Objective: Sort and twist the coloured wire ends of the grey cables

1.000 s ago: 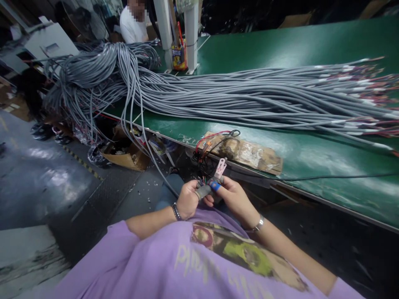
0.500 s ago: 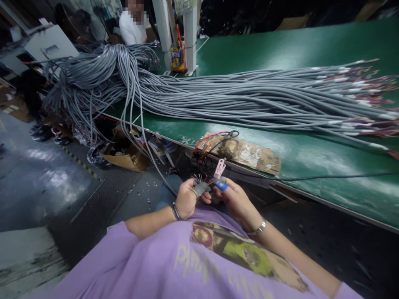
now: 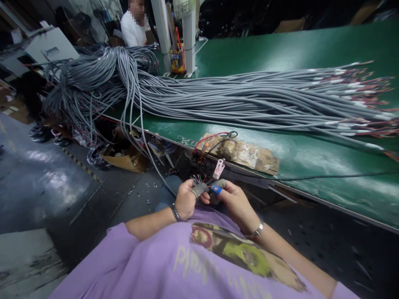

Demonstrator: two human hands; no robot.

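Note:
My left hand (image 3: 187, 200) is closed round the end of a grey cable (image 3: 159, 173), with a grey cover on its thumb. Thin coloured wires (image 3: 199, 179) fan out of that end, past the fingertips. Close against it, my right hand (image 3: 230, 197) pinches at the wires, blue tape round its thumb and grey covering on a finger. The exact wire between the right fingertips is hidden. Just beyond the right hand, a pink clip (image 3: 219, 168) stands at the bench edge.
A thick bundle of grey cables (image 3: 218, 97) with stripped ends lies along the green bench (image 3: 343, 162). A taped wooden board (image 3: 249, 155) with red and black leads sits at the front edge. A cardboard box (image 3: 127, 155) stands below left; a person (image 3: 132, 27) is behind.
My right hand has shifted slightly left, its thumb coming nearer to the left fingertips. My left hand keeps its place on the cable.

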